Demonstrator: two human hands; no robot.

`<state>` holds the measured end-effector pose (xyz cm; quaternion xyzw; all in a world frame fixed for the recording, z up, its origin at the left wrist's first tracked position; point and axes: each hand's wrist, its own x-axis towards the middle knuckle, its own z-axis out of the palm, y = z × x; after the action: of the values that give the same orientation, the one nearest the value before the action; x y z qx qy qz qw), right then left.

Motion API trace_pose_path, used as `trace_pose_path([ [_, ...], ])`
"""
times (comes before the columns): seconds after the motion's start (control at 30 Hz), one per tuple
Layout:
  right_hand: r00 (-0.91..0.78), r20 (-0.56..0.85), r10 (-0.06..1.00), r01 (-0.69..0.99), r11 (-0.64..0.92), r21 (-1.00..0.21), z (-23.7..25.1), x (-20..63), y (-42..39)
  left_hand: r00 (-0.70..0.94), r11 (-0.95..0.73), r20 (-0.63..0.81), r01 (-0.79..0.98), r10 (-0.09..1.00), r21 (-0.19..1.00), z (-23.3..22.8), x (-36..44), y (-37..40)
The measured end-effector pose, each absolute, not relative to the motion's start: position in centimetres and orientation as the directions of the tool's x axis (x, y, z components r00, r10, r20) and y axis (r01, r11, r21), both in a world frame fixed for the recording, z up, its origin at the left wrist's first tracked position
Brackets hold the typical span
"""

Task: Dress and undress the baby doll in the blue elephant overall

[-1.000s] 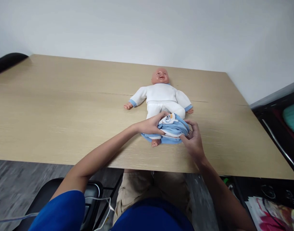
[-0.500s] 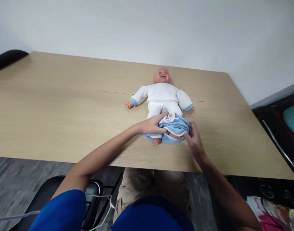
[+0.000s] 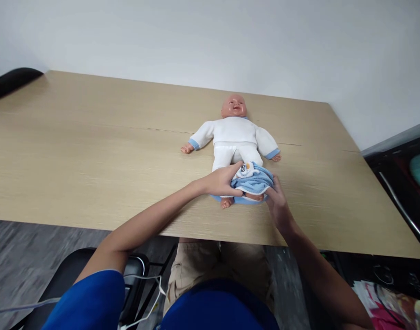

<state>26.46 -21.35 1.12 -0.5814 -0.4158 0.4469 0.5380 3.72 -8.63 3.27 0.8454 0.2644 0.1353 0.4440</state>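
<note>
Blue garment (image 3: pixel 255 183) between left grip (image 3: pixel 220 182) and right grip (image 3: pixel 278 200).

wall (image 3: pixel 182 41): pale, plain | floor (image 3: pixel 17 243): grey, streaked | table (image 3: pixel 93 160): light wood-grain | chair (image 3: pixel 65 269): black, lower left

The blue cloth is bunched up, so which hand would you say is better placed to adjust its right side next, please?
Probably the right hand: it holds that side of the blue cloth, while the left hand holds the opposite side and would have to reach across.
</note>
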Motion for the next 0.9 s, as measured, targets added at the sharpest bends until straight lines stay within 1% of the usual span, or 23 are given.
trace_pose_path([
  [0.1, 0.255, -0.09, 0.963, -0.02, -0.088, -0.996, 1.3, 26.2, -21.2, 0.822, -0.485, 0.0, 0.336, 0.57, 0.807, 3.1, 3.9, -8.7],
  [0.2, 0.254, -0.128, 0.959, -0.05, -0.119, -0.992, 1.3, 26.1, -21.0, 0.832, -0.535, 0.045, 0.314, 0.553, 0.784, 2.8, 4.1, -8.8],
  [0.4, 0.289, -0.117, 0.95, 0.01, -0.125, -0.992, 1.1, 25.7, -20.8, 0.834, -0.603, 0.084, 0.32, 0.545, 0.731, 2.2, 4.4, -9.0],
  [0.6, 0.261, -0.198, 0.945, -0.118, -0.173, -0.978, 1.9, 25.2, -20.4, 0.826, -0.65, 0.136, 0.317, 0.548, 0.691, 1.7, 4.7, -9.5],
  [0.67, 0.249, -0.216, 0.944, -0.148, -0.183, -0.972, 1.7, 25.2, -20.2, 0.816, -0.637, 0.156, 0.298, 0.556, 0.711, 1.3, 4.7, -9.3],
  [0.77, 0.256, -0.225, 0.94, -0.183, -0.181, -0.966, 0.8, 25.6, -20.3, 0.807, -0.559, 0.184, 0.205, 0.561, 0.803, 0.9, 4.4, -8.7],
  [0.83, 0.256, -0.193, 0.947, -0.171, -0.152, -0.973, 0.0, 26.3, -20.5, 0.81, -0.49, 0.195, 0.127, 0.553, 0.863, 0.7, 4.1, -8.2],
  [0.9, 0.237, -0.131, 0.963, -0.106, -0.109, -0.988, -0.8, 27.4, -20.6, 0.814, -0.439, 0.197, 0.078, 0.547, 0.895, 0.6, 3.9, -7.9],
])
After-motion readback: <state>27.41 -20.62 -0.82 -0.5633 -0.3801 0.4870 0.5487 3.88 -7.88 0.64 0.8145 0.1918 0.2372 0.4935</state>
